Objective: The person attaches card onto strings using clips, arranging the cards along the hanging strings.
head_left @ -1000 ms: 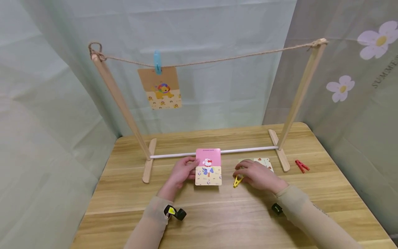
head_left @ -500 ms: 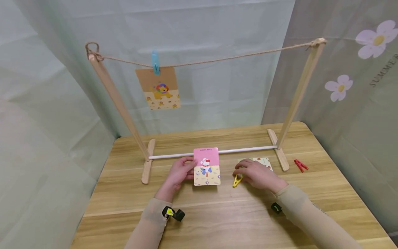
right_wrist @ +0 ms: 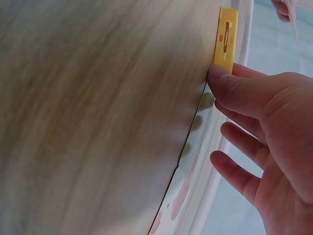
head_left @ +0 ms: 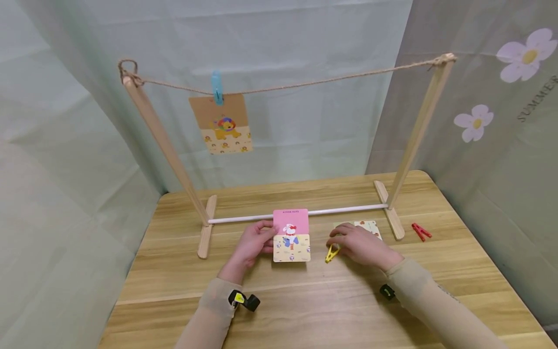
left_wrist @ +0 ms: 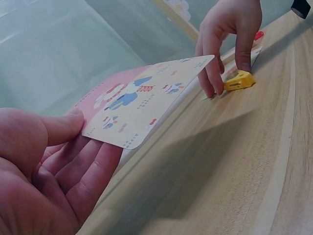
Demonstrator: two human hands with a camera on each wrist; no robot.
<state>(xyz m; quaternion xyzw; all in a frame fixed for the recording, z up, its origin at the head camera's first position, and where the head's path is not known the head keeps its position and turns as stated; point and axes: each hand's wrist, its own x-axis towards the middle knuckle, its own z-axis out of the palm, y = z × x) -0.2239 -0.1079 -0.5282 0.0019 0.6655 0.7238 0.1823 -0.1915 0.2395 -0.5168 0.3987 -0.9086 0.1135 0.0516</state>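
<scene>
My left hand [head_left: 254,242] holds a pink and cream rabbit card [head_left: 291,247] by its left edge, thumb on the front and fingers behind. In the left wrist view the card [left_wrist: 146,95] is raised above the table and casts a shadow. My right hand [head_left: 358,245] pinches one end of a yellow clothespin [head_left: 332,253] between thumb and forefinger. The right wrist view shows that clothespin [right_wrist: 226,39] low at the table, the other fingers spread apart. Beneath the right hand lies another card [head_left: 369,227], mostly covered in the head view.
A wooden frame [head_left: 416,140] with a twine line [head_left: 305,86] stands across the table [head_left: 305,310]. From the line hangs a lion card [head_left: 222,123], held by a blue clothespin [head_left: 217,88]. A white rod [head_left: 348,210] joins the feet. A red clothespin [head_left: 422,231] lies at the right.
The rabbit card tilts slightly in my left hand and shifts a little. My right hand stays at the yellow clothespin. The whole head view drifts slightly.
</scene>
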